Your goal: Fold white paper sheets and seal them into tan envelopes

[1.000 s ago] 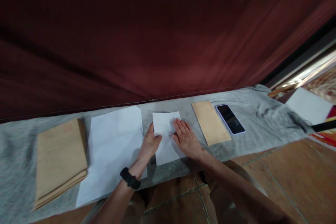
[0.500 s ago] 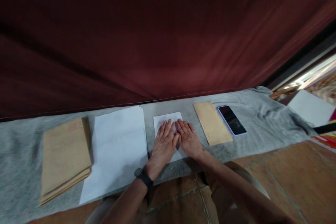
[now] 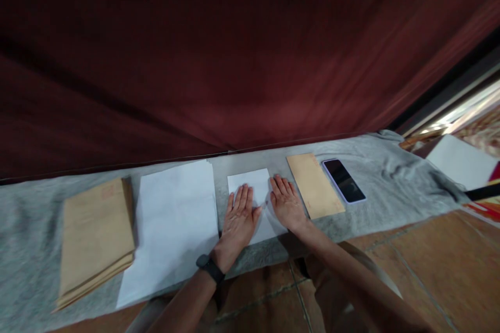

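Paper on grey cloth, maroon curtain behind, tiled floor

— What stands behind the counter?
— A dark red curtain, hanging in loose folds across the whole back.
— And the counter's top?
— Draped with a grey cloth, rumpled at the right end.
— The floor?
— Brownish-orange tiles with dark joints.
— Any light?
— A bright strip at the far right, under a dark frame; elsewhere it is dim.
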{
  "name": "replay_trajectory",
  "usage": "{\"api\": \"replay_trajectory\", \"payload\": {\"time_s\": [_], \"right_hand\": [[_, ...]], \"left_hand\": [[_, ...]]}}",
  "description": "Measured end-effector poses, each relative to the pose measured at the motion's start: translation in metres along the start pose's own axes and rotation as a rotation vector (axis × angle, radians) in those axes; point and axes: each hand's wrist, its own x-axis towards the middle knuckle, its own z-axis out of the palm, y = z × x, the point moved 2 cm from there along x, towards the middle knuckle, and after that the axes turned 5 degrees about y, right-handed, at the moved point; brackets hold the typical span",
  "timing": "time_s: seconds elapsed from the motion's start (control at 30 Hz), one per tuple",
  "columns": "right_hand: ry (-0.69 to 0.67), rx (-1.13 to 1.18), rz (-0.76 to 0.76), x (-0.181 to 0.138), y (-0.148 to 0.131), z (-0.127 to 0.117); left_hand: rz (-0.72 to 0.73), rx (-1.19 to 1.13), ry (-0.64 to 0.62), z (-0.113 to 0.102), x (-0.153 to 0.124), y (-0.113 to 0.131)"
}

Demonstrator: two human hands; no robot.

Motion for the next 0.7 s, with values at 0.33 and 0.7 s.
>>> {"api": "replay_trajectory", "payload": {"time_s": [0.33,0.7], "right_hand": [[-0.022,-0.04,-0.001,0.0,-0.002,0.0],[-0.031,-0.056,-0.014,0.005,-0.001,-0.005]], "left_hand": [[0.065,-0.052,-0.019,0.019,0.037,0.029],[-0.056,0.204,-0.003,0.017,0.037,0.0]]}}
